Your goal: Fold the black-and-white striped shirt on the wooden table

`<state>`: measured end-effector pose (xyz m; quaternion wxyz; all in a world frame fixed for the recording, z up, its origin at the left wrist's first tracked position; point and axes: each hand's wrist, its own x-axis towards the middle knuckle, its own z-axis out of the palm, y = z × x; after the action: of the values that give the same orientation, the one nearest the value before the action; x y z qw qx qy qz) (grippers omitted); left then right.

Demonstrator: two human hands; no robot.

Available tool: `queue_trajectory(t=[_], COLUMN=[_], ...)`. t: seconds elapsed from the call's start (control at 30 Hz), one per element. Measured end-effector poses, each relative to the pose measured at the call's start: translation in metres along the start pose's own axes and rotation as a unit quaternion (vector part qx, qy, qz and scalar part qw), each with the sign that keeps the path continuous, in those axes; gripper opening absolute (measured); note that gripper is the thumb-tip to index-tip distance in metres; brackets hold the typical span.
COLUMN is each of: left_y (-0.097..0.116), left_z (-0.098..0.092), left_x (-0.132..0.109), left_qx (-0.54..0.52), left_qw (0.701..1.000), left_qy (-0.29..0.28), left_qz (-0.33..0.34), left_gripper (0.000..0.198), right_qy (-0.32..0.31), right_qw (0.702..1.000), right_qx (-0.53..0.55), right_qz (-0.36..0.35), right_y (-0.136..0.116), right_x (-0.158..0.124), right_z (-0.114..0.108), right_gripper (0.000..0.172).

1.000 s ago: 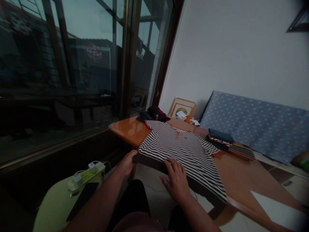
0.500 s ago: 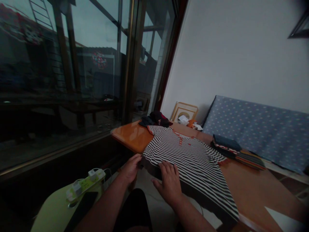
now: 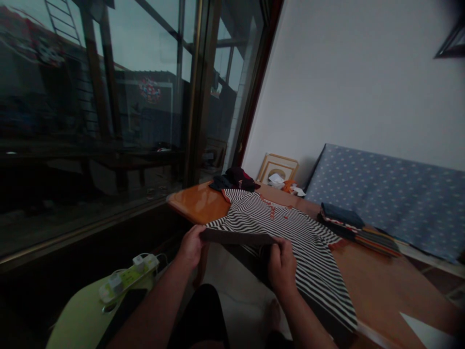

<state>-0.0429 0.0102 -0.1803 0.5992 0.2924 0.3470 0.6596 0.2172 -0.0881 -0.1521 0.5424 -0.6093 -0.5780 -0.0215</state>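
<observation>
A black-and-white striped short-sleeved shirt (image 3: 290,237) with orange trim lies spread on the wooden table, its collar toward the far side. My left hand (image 3: 192,246) is closed on the left end of its dark hem band. Farther right, my right hand (image 3: 282,266) grips the same band. Between the two hands the band is lifted and stretched nearly straight above the table's near edge. The rest of the hem hangs over that edge on the right.
On the wooden table (image 3: 198,206) a dark clothes pile (image 3: 238,179) lies at the back left, folded clothes (image 3: 341,218) at the right. A power strip (image 3: 129,276) and a dark flat object (image 3: 123,315) rest on a green stool (image 3: 76,315). Glass windows (image 3: 145,111) stand left.
My right hand has gone from lying flat on the shirt to gripping its hem, farther right. Both hands have raised the hem's left part, and my left hand has shifted slightly left.
</observation>
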Motion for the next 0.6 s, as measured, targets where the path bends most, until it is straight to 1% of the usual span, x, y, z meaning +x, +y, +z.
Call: queue_trajectory(t=[0.03, 0.07, 0.1, 0.13, 0.2, 0.27, 0.3, 0.33, 0.4, 0.47, 0.53, 0.6], left_y=[-0.003, -0.005, -0.008, -0.011, -0.015, -0.017, -0.017, -0.018, -0.020, -0.023, -0.025, -0.027], left_z=[-0.003, -0.006, -0.008, -0.010, -0.013, -0.015, -0.015, -0.015, -0.014, -0.013, -0.012, -0.011], left_x=[0.003, 0.004, 0.005, 0.005, 0.003, 0.000, -0.001, -0.002, -0.004, -0.003, 0.001, 0.006], left_qx=[0.022, 0.049, 0.075, 0.096, 0.123, 0.146, 0.161, 0.176, 0.205, 0.232, 0.253, 0.291], left_qw=[0.999, 0.997, 0.993, 0.989, 0.985, 0.981, 0.979, 0.977, 0.972, 0.966, 0.961, 0.949], left_qy=[0.033, 0.062, 0.086, 0.105, 0.121, 0.125, 0.125, 0.124, 0.119, 0.112, 0.109, 0.110], left_qz=[-0.010, -0.020, -0.027, -0.030, -0.026, -0.018, -0.014, -0.010, 0.000, 0.012, 0.024, 0.052], left_gripper=[0.024, 0.025, 0.025, 0.024, 0.022, 0.020, 0.020, 0.019, 0.018, 0.017, 0.019, 0.021], right_qy=[0.012, 0.008, -0.013, -0.047, -0.126, -0.187, -0.204, -0.206, -0.173, -0.110, -0.054, -0.026], right_qw=[1.000, 1.000, 1.000, 0.998, 0.991, 0.981, 0.977, 0.977, 0.984, 0.993, 0.993, 0.987], right_qx=[0.008, 0.011, 0.014, 0.019, 0.033, 0.048, 0.053, 0.052, 0.029, -0.023, -0.081, -0.133], right_qz=[0.005, -0.001, -0.011, -0.023, -0.036, -0.027, -0.017, -0.006, 0.019, 0.045, 0.070, 0.084], right_y=[0.000, -0.001, -0.002, -0.003, -0.006, -0.006, -0.004, -0.001, 0.009, 0.027, 0.049, 0.070], right_x=[0.002, 0.001, 0.000, -0.003, -0.013, -0.022, -0.025, -0.027, -0.026, -0.021, -0.013, -0.006], right_z=[-0.006, -0.012, -0.016, -0.020, -0.025, -0.030, -0.033, -0.036, -0.046, -0.058, -0.073, -0.088], right_gripper=[0.024, 0.023, 0.022, 0.021, 0.021, 0.021, 0.022, 0.024, 0.028, 0.031, 0.033, 0.036])
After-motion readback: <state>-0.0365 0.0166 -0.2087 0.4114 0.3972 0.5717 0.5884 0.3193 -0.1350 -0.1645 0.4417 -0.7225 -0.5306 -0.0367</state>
